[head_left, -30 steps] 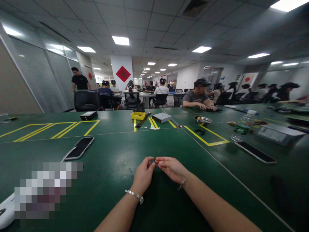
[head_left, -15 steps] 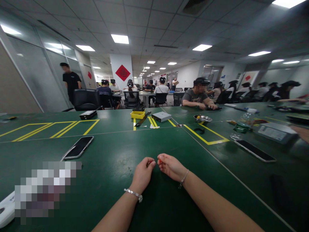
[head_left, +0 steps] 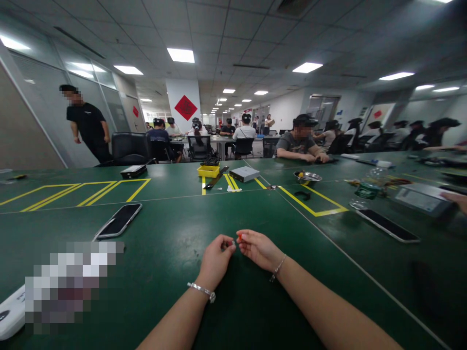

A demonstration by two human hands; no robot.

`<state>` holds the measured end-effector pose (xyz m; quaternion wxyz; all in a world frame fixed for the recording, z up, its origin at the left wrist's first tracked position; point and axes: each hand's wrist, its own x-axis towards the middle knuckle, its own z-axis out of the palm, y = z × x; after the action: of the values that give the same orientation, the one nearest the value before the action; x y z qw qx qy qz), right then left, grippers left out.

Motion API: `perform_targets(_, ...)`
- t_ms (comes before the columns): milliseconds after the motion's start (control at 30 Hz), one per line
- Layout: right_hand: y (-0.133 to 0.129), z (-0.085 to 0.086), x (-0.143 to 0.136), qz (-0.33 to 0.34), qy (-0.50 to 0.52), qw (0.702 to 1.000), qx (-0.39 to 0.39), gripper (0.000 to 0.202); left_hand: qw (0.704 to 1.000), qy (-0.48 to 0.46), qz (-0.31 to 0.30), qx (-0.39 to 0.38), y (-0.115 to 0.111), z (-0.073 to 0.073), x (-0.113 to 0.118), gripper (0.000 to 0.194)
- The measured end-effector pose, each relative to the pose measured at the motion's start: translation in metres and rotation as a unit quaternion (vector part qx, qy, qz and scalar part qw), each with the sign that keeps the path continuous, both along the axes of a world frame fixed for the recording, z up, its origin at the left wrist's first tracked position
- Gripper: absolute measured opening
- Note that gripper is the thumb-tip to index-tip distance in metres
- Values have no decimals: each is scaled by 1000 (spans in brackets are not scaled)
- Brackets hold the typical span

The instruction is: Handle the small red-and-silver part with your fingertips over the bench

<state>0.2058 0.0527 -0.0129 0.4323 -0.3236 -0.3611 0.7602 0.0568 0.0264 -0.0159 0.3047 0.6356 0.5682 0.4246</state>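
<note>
Just above the green table, my left hand and my right hand face each other with a narrow gap between their fingertips. A tiny silvery or clear piece shows at the pinched fingertips of my left hand; its kind is too small to tell. Between thumb and finger my right hand pinches a small orange-red piece. Each wrist wears a silver bracelet.
A phone lies to the left, another phone to the right. Farther back are a yellow tray, a grey box, a metal bowl and a plastic bottle. A person sits across the table.
Both hands stay nearly in place, and the pieces at their fingertips show more clearly. The standing person in black at the back left has moved left.
</note>
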Motion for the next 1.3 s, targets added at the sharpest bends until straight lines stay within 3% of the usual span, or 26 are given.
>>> perform_targets(200,-1,1,-3,14,-11,1000,14,16,1000,-2,9,1,-1,1,0,15)
perform_targets(400,-3,3,-4,17,-24,999,26,16,1000,-7,-22,-20,-3,3,0,29)
perform_targets(700,-4,3,-4,7,-21,1000,22,24,1000,-1,3,7,-2,1,0,12)
perform_targets(800,-5,5,-5,3,-30,999,18,20,1000,4,9,12,-1,-2,-1,13)
perform_targets(1000,-2,3,-6,-13,-66,998,7,30,1000,13,9,7,-2,2,1,12)
perform_targets(1300,-5,1,-3,8,-18,999,29,22,1000,-2,-6,-13,-3,0,-1,42)
